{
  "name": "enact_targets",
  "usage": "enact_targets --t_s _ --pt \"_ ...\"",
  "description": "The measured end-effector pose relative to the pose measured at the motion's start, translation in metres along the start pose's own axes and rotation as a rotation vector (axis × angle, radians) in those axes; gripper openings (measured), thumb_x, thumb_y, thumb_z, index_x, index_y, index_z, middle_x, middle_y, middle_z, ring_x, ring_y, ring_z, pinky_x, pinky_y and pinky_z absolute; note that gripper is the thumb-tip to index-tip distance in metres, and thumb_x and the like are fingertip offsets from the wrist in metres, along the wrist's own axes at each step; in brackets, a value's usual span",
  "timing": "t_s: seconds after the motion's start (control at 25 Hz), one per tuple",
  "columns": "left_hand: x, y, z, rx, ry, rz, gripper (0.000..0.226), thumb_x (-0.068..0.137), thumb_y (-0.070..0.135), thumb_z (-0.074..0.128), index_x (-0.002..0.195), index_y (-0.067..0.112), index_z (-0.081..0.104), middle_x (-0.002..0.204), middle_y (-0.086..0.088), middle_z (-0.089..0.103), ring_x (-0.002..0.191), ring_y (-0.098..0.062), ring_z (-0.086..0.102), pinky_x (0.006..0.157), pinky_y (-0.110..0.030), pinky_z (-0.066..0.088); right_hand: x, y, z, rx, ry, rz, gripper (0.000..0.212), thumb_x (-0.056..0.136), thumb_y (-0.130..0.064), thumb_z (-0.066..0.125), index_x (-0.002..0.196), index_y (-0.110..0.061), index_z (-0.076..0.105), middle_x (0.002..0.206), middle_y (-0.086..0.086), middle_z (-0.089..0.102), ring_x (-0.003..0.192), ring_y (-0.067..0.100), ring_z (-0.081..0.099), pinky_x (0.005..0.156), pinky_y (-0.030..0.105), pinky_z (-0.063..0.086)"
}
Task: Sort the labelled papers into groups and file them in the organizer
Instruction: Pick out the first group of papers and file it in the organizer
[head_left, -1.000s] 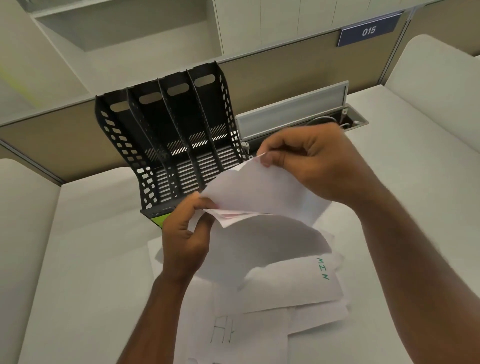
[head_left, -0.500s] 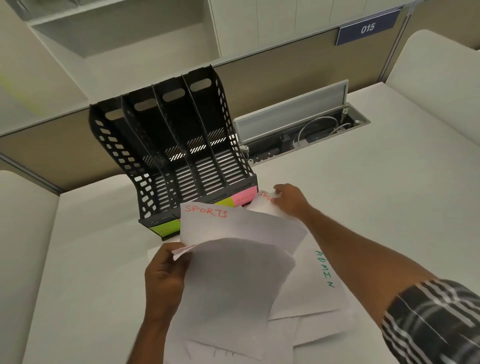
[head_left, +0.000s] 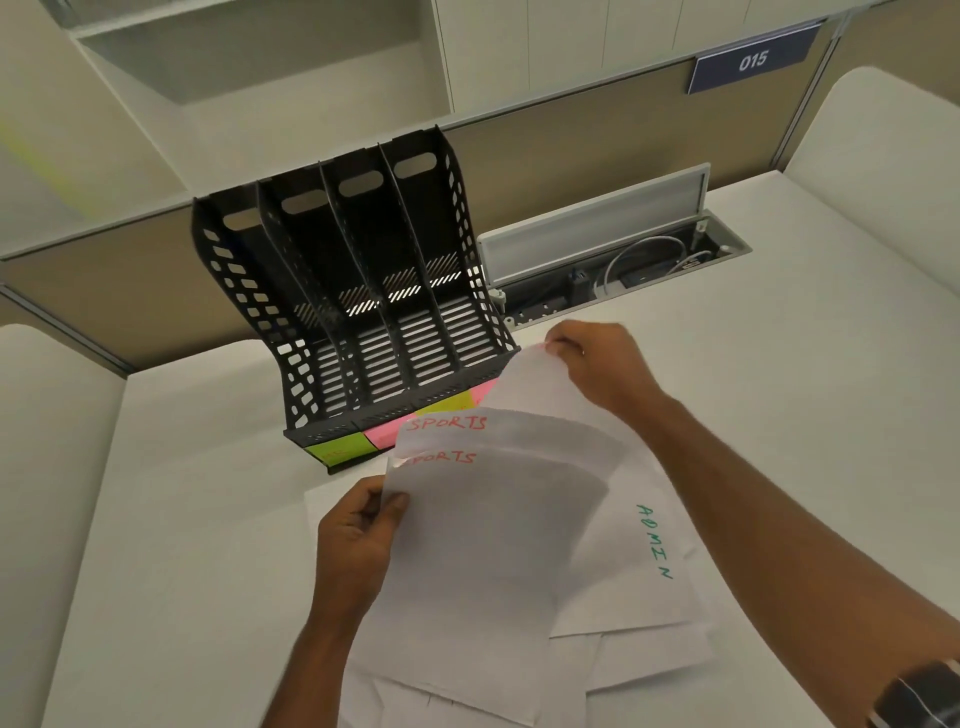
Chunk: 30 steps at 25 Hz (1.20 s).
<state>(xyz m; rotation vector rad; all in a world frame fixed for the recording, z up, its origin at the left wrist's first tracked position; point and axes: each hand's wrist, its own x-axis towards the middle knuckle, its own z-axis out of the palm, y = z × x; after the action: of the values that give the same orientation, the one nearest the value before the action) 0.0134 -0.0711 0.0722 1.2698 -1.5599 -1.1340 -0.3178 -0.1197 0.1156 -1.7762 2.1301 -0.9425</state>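
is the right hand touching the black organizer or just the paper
Apart from the organizer: the head view shows white desk between it and the right hand, which pinches only the lifted sheet's corner.

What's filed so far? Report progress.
Filed: nothing; the organizer shows no papers in its slots. In hand: left hand holds two SPORTS sheets; right hand pinches a third sheet. Left: the ADMIN sheet and loose papers underneath.

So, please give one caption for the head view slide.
Left hand holds SPORTS papers; right hand lifts another sheet beside organizer.
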Motion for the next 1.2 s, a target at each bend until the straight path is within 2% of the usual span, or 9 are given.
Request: enact_targets --t_s 0.24,0.4,0.52,0.6,0.8,0.92,1.04,1.12,1.2 --pt "-0.003 0.027 0.007 -0.103 -0.017 0.051 0.018 0.090 0.028 0.065 0.105 0.031 0.073 0.104 0.004 0.076 0.095 -0.014 0.072 0.077 -0.022 0.058 -0.006 -0.090 -0.113 0.116 0.294 -0.529 0.012 0.090 -0.012 0.063 0.091 -0.008 0.075 0.077 0.001 0.072 0.065 0.011 0.059 0.063 0.024 0.048" --pt "-0.002 0.056 0.007 -0.145 0.003 0.174 0.042 0.088 0.033 0.064 0.127 0.017 0.062 0.135 -0.002 0.061 0.126 -0.026 0.057 0.098 -0.044 0.053 -0.017 -0.134 -0.145 0.162 0.069 -0.516 0.010 0.092 -0.011 0.065 0.093 -0.010 0.075 0.073 -0.005 0.068 0.061 0.011 0.057 0.059 0.022 0.049" --pt "-0.003 0.077 0.006 -0.100 0.059 0.259 0.018 0.090 0.031 0.063 0.107 0.028 0.068 0.144 -0.004 0.051 0.136 -0.028 0.046 0.103 -0.059 0.046 -0.025 -0.149 -0.152 0.184 -0.105 -0.430 0.010 0.093 -0.012 0.066 0.095 -0.011 0.076 0.081 0.005 0.074 0.070 0.017 0.067 0.066 0.030 0.054" --pt "-0.004 0.088 0.003 -0.030 0.107 0.301 0.013 0.090 0.033 0.061 0.102 0.032 0.066 0.146 -0.005 0.049 0.139 -0.023 0.043 0.106 -0.055 0.045 -0.027 -0.156 -0.158 0.192 -0.162 -0.432 0.009 0.092 -0.013 0.068 0.094 -0.012 0.077 0.081 0.003 0.075 0.071 0.016 0.068 0.066 0.029 0.054" --pt "-0.013 0.105 0.000 -0.112 0.094 0.273 0.010 0.092 0.029 0.062 0.096 0.032 0.070 0.099 0.004 0.074 0.092 -0.015 0.069 0.074 -0.031 0.060 -0.026 -0.165 -0.152 0.243 -0.314 -0.493 0.012 0.092 -0.024 0.067 0.097 -0.020 0.077 0.084 -0.005 0.076 0.080 0.010 0.070 0.069 0.023 0.057" --pt "-0.014 0.100 -0.001 -0.165 0.243 0.177 0.007 0.090 0.023 0.065 0.086 0.026 0.070 0.082 0.007 0.074 0.073 -0.007 0.066 0.066 -0.021 0.055 -0.021 -0.131 -0.143 0.789 -0.342 -0.216 0.036 0.098 -0.044 0.054 0.113 -0.017 0.072 0.099 0.006 0.077 0.090 0.021 0.073 0.075 0.034 0.061" --pt "-0.013 0.088 -0.007 -0.210 0.414 0.047 0.012 0.093 0.020 0.068 0.080 0.020 0.069 0.067 0.008 0.065 0.060 -0.010 0.052 0.062 -0.030 0.048 -0.045 -0.085 -0.113 1.150 -0.443 -0.026 0.072 0.081 -0.074 0.052 0.130 -0.022 0.061 0.124 0.010 0.070 0.113 0.027 0.066 0.087 0.043 0.055" --pt "-0.014 0.081 -0.007 -0.210 0.500 -0.009 0.013 0.093 0.021 0.068 0.080 0.020 0.067 0.069 0.001 0.063 0.061 -0.015 0.050 0.063 -0.037 0.046 -0.077 -0.072 -0.077 1.190 -0.533 0.012 0.069 0.079 -0.065 0.066 0.134 -0.025 0.057 0.129 0.009 0.067 0.116 0.028 0.064 0.087 0.042 0.057" --pt "-0.018 0.079 0.001 -0.231 0.551 -0.031 0.007 0.093 0.020 0.068 0.090 0.026 0.065 0.084 0.000 0.073 0.069 -0.012 0.062 0.071 -0.038 0.053 -0.104 -0.073 -0.043 1.032 -0.408 0.042 0.040 0.085 -0.041 0.071 0.122 -0.030 0.064 0.117 -0.005 0.073 0.108 0.022 0.069 0.078 0.026 0.058"
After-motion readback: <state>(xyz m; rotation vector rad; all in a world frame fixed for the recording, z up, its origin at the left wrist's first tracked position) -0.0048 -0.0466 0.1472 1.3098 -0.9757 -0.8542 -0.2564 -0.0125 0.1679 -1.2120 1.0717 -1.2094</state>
